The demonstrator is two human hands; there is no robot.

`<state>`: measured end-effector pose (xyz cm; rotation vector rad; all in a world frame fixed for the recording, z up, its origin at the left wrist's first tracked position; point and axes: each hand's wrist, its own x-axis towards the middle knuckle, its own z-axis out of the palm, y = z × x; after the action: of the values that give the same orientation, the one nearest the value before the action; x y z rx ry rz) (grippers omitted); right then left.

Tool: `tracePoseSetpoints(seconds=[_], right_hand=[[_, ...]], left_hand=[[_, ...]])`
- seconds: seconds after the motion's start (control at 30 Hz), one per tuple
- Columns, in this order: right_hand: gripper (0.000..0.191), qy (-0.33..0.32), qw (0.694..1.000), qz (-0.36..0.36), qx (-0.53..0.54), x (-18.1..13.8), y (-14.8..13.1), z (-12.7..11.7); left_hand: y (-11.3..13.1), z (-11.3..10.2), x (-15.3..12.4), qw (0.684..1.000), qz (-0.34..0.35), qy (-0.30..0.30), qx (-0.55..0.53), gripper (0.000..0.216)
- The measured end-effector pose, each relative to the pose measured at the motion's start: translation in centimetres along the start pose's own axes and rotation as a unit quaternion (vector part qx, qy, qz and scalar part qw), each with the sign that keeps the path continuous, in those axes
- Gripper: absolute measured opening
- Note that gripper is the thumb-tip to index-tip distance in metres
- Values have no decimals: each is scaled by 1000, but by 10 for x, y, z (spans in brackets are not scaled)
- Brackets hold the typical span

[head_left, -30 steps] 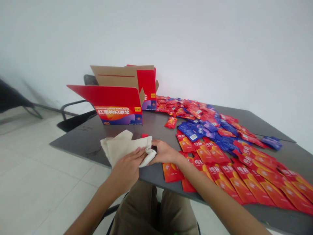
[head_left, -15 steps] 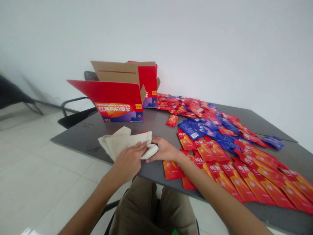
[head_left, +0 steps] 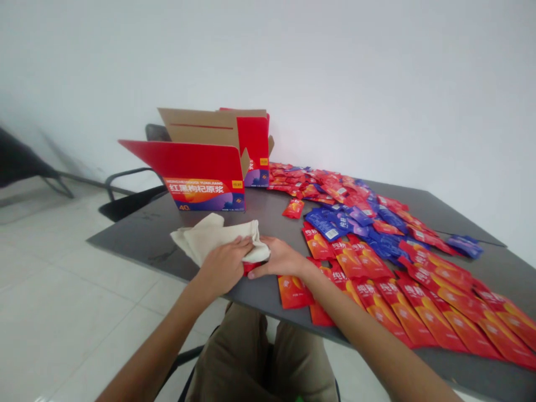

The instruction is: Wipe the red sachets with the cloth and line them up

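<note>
- So, the cloth (head_left: 209,239), a folded off-white one, is right in front of the person, over the near part of the tabletop (head_left: 268,204), in front of the near box and left of the red packets.
- Left hand (head_left: 226,268) lies over the cloth's right half, palm down, fingers close together and bent onto the fabric. Can't tell if they're pinching it or just pressing.
- Right hand (head_left: 285,259) is at the cloth's right end: thumb in front and low, fingers round the back. Thumb and fingers are spread, but the fingertips are hidden, so no idea how tight that hold is.
- A red thing (head_left: 251,267) peeks out just under the cloth between the two hands. Too covered to make out.
- Near box (head_left: 205,194) stands upright with its flaps up, the red front one leaning outward. Far box (head_left: 256,148) is just behind it, flaps up too.
- Red packets (head_left: 389,307) overlap in rows along the front edge, the closest just beside the right wrist.
- Blue packets (head_left: 383,243) sit behind those rows, and a messy red-and-blue pile (head_left: 330,184) stretches back toward the wall (head_left: 355,84).
- One small packet (head_left: 293,209) lies apart, left of the pile.
- Black chair (head_left: 129,202) beyond the left edge, pale tiled floor (head_left: 84,296) below.
</note>
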<state>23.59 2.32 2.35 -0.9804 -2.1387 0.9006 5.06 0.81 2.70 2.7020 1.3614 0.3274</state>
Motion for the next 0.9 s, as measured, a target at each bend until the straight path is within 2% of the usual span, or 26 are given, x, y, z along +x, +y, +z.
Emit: tracePoseSetpoints(seconds=[0.1, 0.23, 0.3, 0.5, 0.6, 0.7, 0.77, 0.9], right_hand=[[58, 1, 1000, 19, -7, -1, 0, 0], [56, 7, 1000, 5, -21, 0, 2, 1], [57, 7, 1000, -10, -20, 0, 2, 1], [57, -3, 1000, 26, -1, 0, -2, 0], [55, 3, 1000, 26, -15, 0, -1, 1], [55, 7, 1000, -7, -18, 1, 1, 2], [53, 6, 1000, -12, -11, 1, 2, 2], [55, 1, 1000, 1, -2, 0, 0, 1]], left_hand=[[-1, 0, 4, 1000, 8, 0, 1, 61], [0, 6, -22, 999, 37, 6, 5, 65], [1, 5, -25, 999, 36, 2, 8, 65], [1, -3, 6, 1000, -3, -4, 29, 60], [4, 1, -10, 999, 24, 1, 30, 62], [7, 4, -27, 999, 37, 0, 27, 65], [8, 1, -23, 999, 23, -3, 22, 63], [5, -5, 3, 1000, 1, -8, 22, 60]])
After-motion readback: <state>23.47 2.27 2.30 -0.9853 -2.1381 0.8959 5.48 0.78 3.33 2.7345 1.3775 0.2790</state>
